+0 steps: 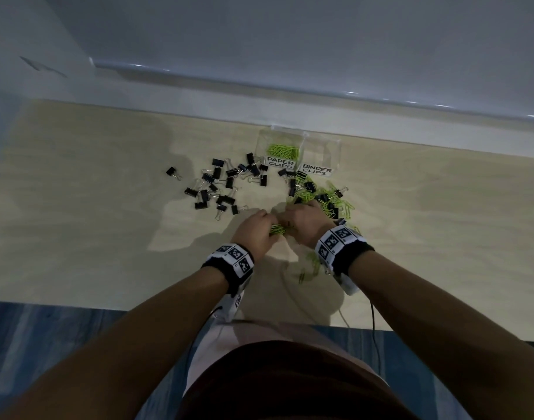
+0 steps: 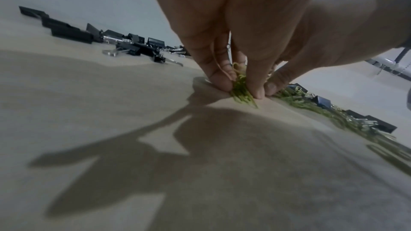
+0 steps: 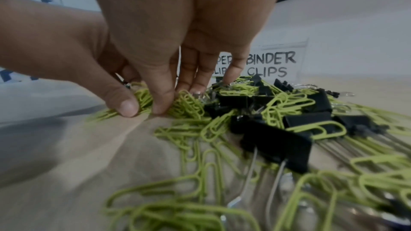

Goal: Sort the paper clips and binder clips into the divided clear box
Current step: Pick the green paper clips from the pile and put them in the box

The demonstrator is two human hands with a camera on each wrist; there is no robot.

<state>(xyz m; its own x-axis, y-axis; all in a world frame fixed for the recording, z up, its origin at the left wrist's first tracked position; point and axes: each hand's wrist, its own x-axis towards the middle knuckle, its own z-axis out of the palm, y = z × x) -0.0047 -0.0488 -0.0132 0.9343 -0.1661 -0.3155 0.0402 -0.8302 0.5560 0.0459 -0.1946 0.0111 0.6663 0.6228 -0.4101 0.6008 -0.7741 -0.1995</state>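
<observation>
My left hand (image 1: 267, 222) and right hand (image 1: 293, 215) meet low over the table, fingertips down. The left thumb and forefinger pinch a bunch of green paper clips (image 2: 241, 88). The right hand (image 3: 175, 101) has its thumb and fingers curled onto green paper clips (image 3: 189, 104) at the near edge of a mixed pile (image 1: 320, 195). The divided clear box (image 1: 335, 147) stands beyond, labelled PAPER CLIPS and BINDER CLIPS. Green clips (image 1: 282, 151) lie in its left compartment. I see nothing in the right one.
Several black binder clips (image 1: 226, 184) lie scattered left of the box, one apart (image 1: 171, 171). Loose green clips (image 1: 312, 262) lie under my right wrist. A raised white ledge (image 1: 320, 122) runs behind the box. The table's near edge (image 1: 77, 304) is at my waist.
</observation>
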